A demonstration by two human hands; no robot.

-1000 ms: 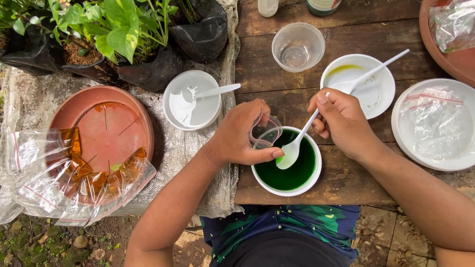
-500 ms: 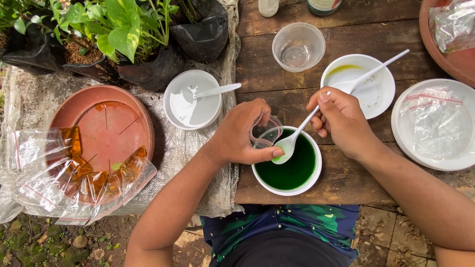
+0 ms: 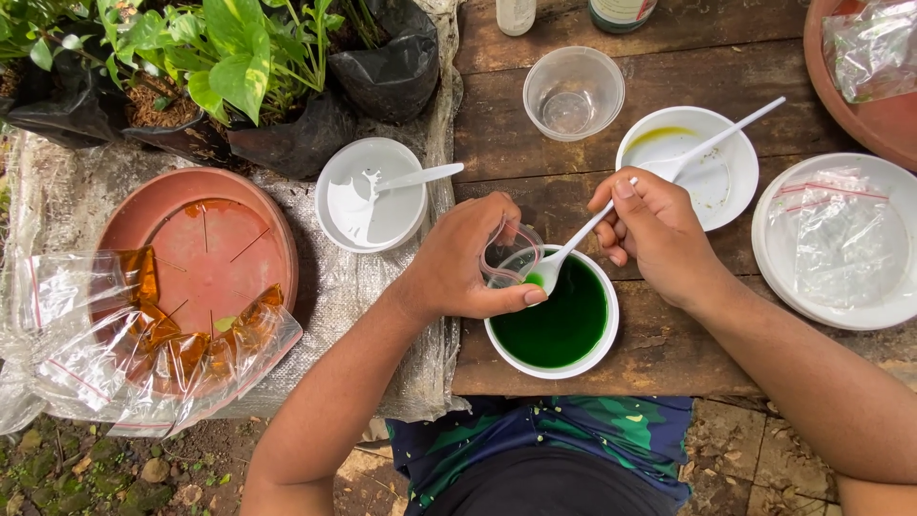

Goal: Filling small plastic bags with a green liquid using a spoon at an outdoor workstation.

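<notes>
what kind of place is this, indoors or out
Probably outdoors, a garden work spot: a rough wooden table stands on soil and stones, with potted plants in black bags beside it.

This is an outdoor garden or backyard work spot, not a room. The tabletop (image 3: 573, 182) is made of rough, weathered wooden planks, stained and cracked. At the far left stand leafy green potted plants (image 3: 229, 57) growing in black plastic nursery bags (image 3: 392, 76), with soil showing. Beside them lies a terracotta-coloured plant saucer (image 3: 191, 248) on a worn woven plastic sheet (image 3: 373, 315). Below the near edge, bare ground (image 3: 86, 468) shows with dirt, small stones and bits of green, and at the near right there are rough paving stones (image 3: 745, 449). Soft daylight falls evenly over everything.
</notes>
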